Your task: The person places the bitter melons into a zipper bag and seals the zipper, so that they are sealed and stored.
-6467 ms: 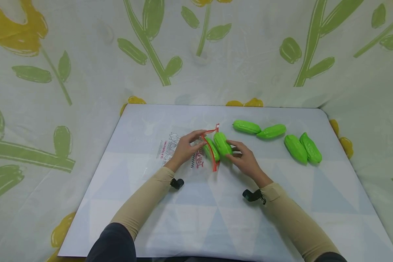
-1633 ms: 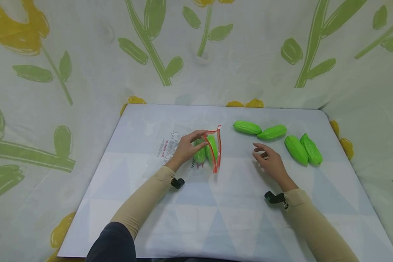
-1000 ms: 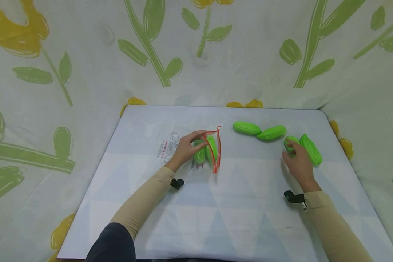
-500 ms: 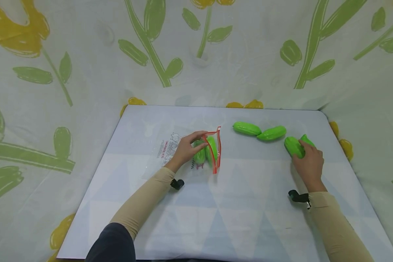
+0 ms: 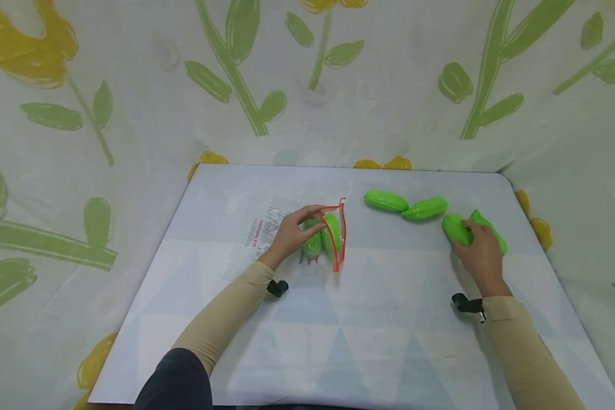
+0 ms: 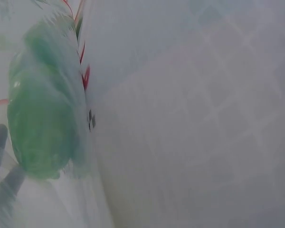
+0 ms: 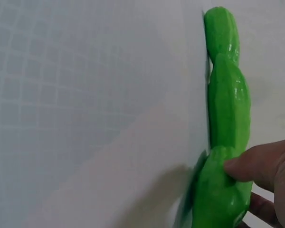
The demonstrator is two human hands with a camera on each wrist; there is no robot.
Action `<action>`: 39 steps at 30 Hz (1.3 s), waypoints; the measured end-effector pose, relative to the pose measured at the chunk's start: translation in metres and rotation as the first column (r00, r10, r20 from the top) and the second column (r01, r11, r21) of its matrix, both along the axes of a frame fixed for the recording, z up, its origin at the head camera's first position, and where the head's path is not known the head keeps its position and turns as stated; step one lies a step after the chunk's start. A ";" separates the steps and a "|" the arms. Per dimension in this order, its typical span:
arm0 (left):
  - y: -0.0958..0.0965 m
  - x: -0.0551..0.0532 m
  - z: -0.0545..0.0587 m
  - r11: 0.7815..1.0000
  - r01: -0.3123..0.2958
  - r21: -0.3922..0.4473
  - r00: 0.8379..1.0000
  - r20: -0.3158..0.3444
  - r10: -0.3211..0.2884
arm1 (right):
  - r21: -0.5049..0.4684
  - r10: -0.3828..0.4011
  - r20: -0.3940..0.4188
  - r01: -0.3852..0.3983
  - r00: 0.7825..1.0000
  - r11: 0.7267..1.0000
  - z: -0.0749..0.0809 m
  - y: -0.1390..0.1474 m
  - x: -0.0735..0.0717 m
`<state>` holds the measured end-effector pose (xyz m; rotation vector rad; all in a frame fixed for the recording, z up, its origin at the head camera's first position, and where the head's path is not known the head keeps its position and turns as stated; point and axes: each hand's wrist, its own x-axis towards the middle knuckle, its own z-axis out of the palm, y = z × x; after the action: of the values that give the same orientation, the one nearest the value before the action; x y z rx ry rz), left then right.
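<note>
My left hand (image 5: 289,234) pinches the red-edged mouth of a clear printed zip bag (image 5: 343,228), keeping it spread. Two bright green toy cucumbers (image 5: 311,239) lie inside; through the plastic, one toy cucumber (image 6: 42,118) shows blurred in the left wrist view. Over at the right of the table, my right hand (image 5: 482,253) grips a ridged green toy cucumber (image 5: 455,229) between thumb and fingers. In the right wrist view the thumb presses on this toy cucumber (image 7: 218,190). Beside it lies another toy cucumber (image 5: 484,221), partly covered by the hand.
Farther back, two more toy cucumbers (image 5: 386,200) lie end to end on the pale triangle-patterned table (image 5: 307,353). Behind the table hangs a white cloth (image 5: 379,114) with green leaves and yellow flowers.
The toy cucumber earlier held at the bag's mouth is now inside. My right hand has moved right to the pair and taken hold of one, shifting it slightly. The left hand stays put.
</note>
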<state>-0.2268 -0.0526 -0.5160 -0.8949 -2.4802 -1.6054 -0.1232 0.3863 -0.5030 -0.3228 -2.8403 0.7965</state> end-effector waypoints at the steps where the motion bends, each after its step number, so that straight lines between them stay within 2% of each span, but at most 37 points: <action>1: 0.000 0.000 0.000 1.000 0.000 0.002 1.000 -0.004 0.000 | 0.003 0.012 0.010 -0.012 1.000 1.000 0.001 -0.001 0.000; 6: 0.001 0.000 -0.001 1.000 0.003 0.007 1.000 -0.019 -0.003 | -0.010 0.061 0.025 -0.060 0.998 0.998 0.003 -0.011 0.000; 17: 0.002 0.000 -0.001 1.000 -0.006 -0.009 1.000 -0.008 0.006 | -0.063 0.136 0.004 -0.136 0.991 0.989 -0.002 -0.025 0.000; 23: 0.003 0.000 -0.001 1.000 -0.003 -0.010 1.000 -0.012 0.003 | -0.080 0.216 0.046 -0.212 0.975 0.974 -0.007 -0.026 -0.001; 30: 0.003 0.000 -0.001 1.000 -0.002 -0.008 1.000 -0.012 0.002 | -0.066 0.316 0.100 -0.311 0.943 0.948 -0.007 -0.027 -0.001; 39: 0.002 0.000 0.000 1.000 -0.006 -0.009 1.000 -0.008 0.005 | -0.095 0.310 0.090 -0.302 0.946 0.949 -0.009 -0.032 0.000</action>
<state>-0.2267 -0.0504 -0.5164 -0.8929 -2.4841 -1.5876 -0.1228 0.3545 -0.5119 0.0756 -3.0050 0.9785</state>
